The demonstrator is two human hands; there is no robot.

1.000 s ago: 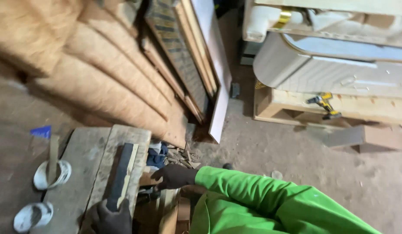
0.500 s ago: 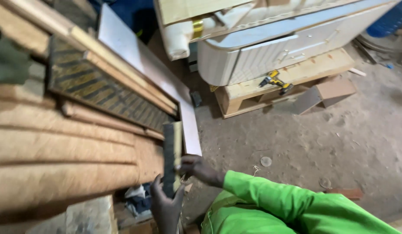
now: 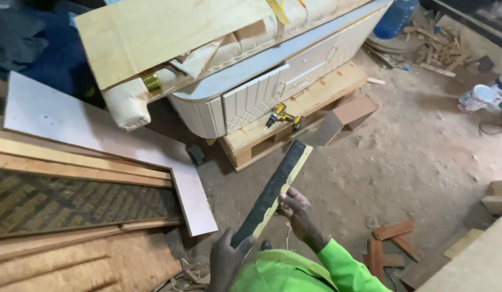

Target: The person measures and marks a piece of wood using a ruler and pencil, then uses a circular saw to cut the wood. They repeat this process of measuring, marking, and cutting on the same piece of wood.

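dirt floor (image 3: 402, 157); both hands' fingers pinching black-faced strip (image 3: 272, 189); yellow drill (image 3: 281, 115) on pallet (image 3: 310, 97) beyond.

Even, soft daylight over a dusty workshop floor; no harsh glare

The dirt floor (image 3: 402, 157) on the right is brightest; the far left corner falls dark; a soft shadow sits under the white cabinet (image 3: 272, 92); the near green sleeve (image 3: 316, 270) looks slightly soft; the strip (image 3: 272, 189) stays fairly sharp; lines bend a little at the edges.
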